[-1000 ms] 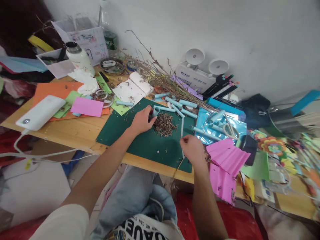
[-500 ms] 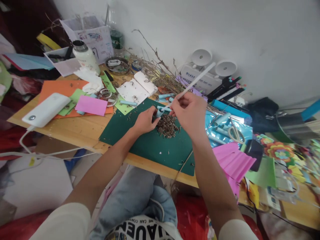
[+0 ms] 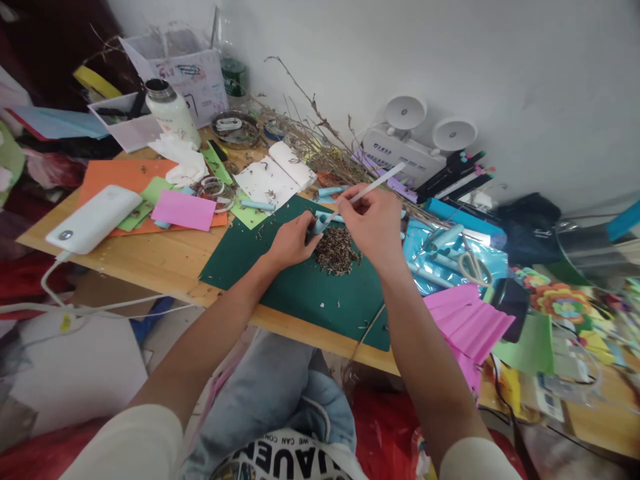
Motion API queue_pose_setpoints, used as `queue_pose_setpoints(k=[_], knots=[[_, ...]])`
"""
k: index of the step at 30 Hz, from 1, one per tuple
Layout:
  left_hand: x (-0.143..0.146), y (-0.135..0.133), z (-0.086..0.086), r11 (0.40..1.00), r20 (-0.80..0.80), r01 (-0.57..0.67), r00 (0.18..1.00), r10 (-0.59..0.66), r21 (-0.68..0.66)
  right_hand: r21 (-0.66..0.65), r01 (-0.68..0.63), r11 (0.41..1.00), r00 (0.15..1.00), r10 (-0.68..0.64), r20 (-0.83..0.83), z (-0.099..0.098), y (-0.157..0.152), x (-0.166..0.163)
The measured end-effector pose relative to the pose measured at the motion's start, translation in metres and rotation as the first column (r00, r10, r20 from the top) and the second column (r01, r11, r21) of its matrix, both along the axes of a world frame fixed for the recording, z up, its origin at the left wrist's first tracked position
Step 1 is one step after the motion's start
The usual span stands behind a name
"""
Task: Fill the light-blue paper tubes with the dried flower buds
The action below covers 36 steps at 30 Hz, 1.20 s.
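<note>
tube (image 3: 317, 225): small light-blue paper roll, pinched in left hand (image 3: 290, 241) at the far edge of the mat (image 3: 300, 293), just left of the pile (image 3: 337, 250).
left fingers: curled and pressed around the tube's lower part; open end tilts toward the right hand.
stick (image 3: 370, 189): thin white rod, lower tip at or in the tube mouth (can't tell how deep), upper end angled up and away from the mat toward the wall.
right hand (image 3: 373, 223): over the mat's far side, thumb and forefinger pinching the stick near its lower end, other fingers folded.
pile: dried crumbled plant bits on the mat, right below both hands, touching neither.
tube handling: judged very light, thin-walled, crushes easily. Hold around the middle with a soft pinch, keep the mouth clear.
stick handling: judged light, fairly stiff but bendy along its length. Grip low, close to the tip, for control.
pile handling: loose, dry, scatters at a nudge (bits already strewn over the mat).
spare tubes (image 3: 440, 237): more blue rolls on the blue sheet just right of the mat.
scissors (image 3: 470, 265): right of the mat, on the same sheet.
twigs (image 3: 310, 143): dry bundle beyond the mat's far edge.
</note>
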<state>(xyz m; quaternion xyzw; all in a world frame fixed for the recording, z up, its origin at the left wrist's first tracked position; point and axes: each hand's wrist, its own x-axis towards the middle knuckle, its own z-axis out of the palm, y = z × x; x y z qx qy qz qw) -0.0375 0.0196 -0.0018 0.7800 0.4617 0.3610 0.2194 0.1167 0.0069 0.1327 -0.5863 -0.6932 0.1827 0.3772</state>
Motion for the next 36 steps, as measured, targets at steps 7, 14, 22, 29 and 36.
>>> queue_pose_setpoints(k=[7,14,22,29,36], knots=[[-0.001,0.001,-0.001,1.000,0.011,0.009,1.000,-0.009,0.003,-0.009,-0.024,1.000,0.999,0.024,-0.049,-0.018,0.005,-0.001],[-0.001,0.001,0.000,1.000,0.005,0.004,1.000,-0.004,0.006,0.047,0.008,0.999,0.996,-0.012,0.094,-0.021,0.006,-0.006],[-0.001,0.000,0.001,1.000,-0.014,-0.003,1.000,0.003,0.009,0.020,0.004,1.000,0.989,-0.007,0.149,-0.015,0.007,-0.001],[-0.001,0.000,0.000,1.000,-0.010,0.004,1.000,-0.004,0.025,0.006,-0.014,1.000,0.983,0.013,0.184,-0.013,0.004,-0.004],[-0.001,0.000,0.001,1.000,-0.011,0.003,1.000,-0.003,0.020,0.008,0.005,1.000,0.988,-0.006,0.155,-0.018,0.006,-0.008]])
